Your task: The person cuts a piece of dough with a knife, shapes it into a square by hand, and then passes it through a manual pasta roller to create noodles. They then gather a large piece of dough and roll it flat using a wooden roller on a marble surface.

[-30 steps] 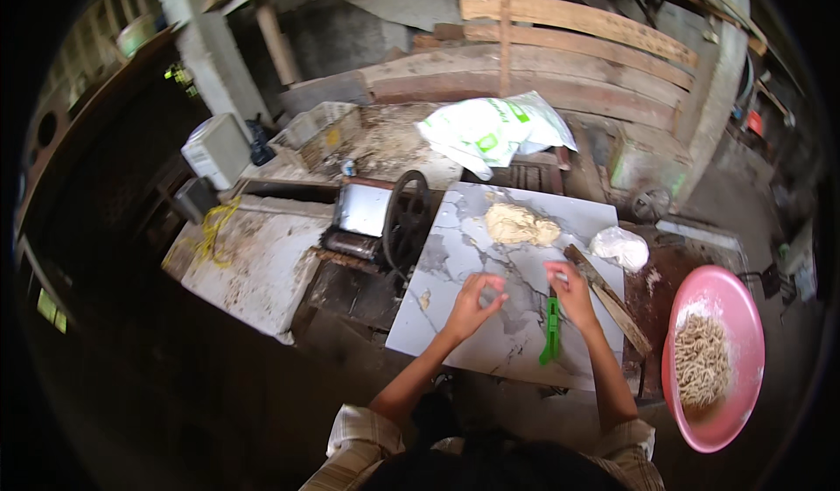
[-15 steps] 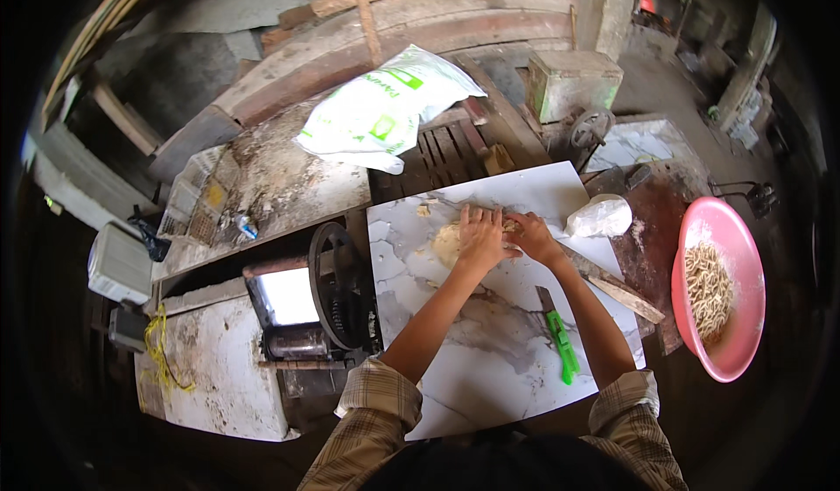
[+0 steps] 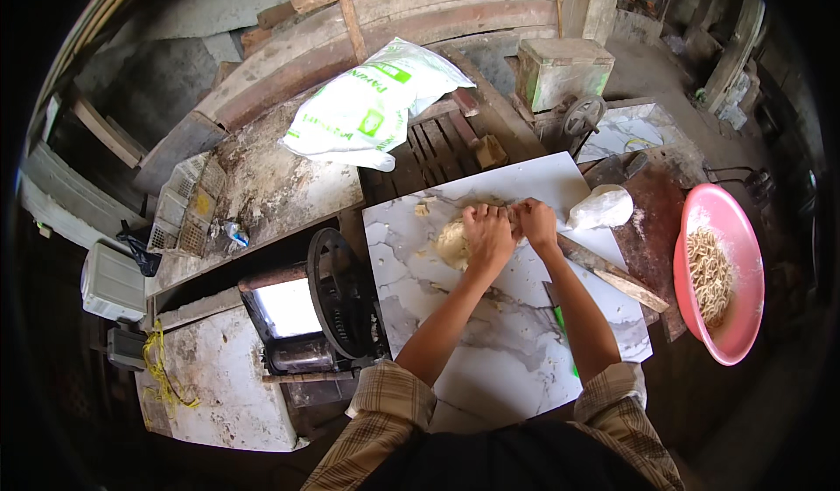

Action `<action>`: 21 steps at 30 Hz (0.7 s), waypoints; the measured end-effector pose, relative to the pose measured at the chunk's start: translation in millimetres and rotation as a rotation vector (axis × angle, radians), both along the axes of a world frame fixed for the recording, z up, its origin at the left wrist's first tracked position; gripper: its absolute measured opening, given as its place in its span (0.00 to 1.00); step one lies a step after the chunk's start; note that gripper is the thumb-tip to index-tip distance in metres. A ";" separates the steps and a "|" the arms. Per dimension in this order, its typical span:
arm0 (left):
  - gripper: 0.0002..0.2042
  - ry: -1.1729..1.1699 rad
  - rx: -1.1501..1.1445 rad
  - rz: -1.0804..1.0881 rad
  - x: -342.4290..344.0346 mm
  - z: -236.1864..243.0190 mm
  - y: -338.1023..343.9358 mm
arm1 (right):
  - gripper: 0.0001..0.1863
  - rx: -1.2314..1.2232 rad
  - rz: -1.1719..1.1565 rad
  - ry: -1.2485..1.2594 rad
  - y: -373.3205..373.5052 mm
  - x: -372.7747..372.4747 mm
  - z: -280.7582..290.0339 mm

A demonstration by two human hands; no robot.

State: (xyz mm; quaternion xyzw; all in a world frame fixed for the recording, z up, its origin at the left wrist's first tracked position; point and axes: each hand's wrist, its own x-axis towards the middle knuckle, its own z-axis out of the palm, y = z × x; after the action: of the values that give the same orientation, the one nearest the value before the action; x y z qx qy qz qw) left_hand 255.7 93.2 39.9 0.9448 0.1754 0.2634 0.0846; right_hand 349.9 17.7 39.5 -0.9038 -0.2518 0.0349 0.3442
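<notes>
A lump of pale dough (image 3: 451, 246) lies on the marbled white board (image 3: 525, 360) in front of me, toward its far side. My left hand (image 3: 491, 239) presses onto the dough's right part with curled fingers. Close beside it, my right hand (image 3: 536, 225) is closed with bent fingers at the dough's right end, much of which the hands cover. Small dough scraps (image 3: 423, 210) are scattered on the board. My right forearm partly hides a green utility knife (image 3: 560, 318) lying on the board.
Right of the board stands a pink basin (image 3: 739, 316) holding many short pale dough strips. A white plastic bag (image 3: 602, 208) and a wooden stick (image 3: 626, 283) lie at the board's right edge. On the left is a roller machine with a black wheel (image 3: 337, 294). Beyond lies a white sack (image 3: 367, 110).
My left hand's fingers have gone from flat and spread to curled over the dough. The right hand has shifted slightly right and up. My right forearm now covers more of the knife.
</notes>
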 end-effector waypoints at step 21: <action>0.25 -0.068 0.120 -0.087 -6.1 -3.7 -5.6 | 0.28 -0.147 0.527 0.224 -38.6 42.4 18.5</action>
State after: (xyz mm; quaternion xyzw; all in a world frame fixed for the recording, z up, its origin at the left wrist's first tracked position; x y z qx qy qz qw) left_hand 249.6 87.6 36.2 0.9455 0.1149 0.3015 0.0450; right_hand 392.3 -20.9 58.0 -0.8203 -0.4352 0.2410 0.2824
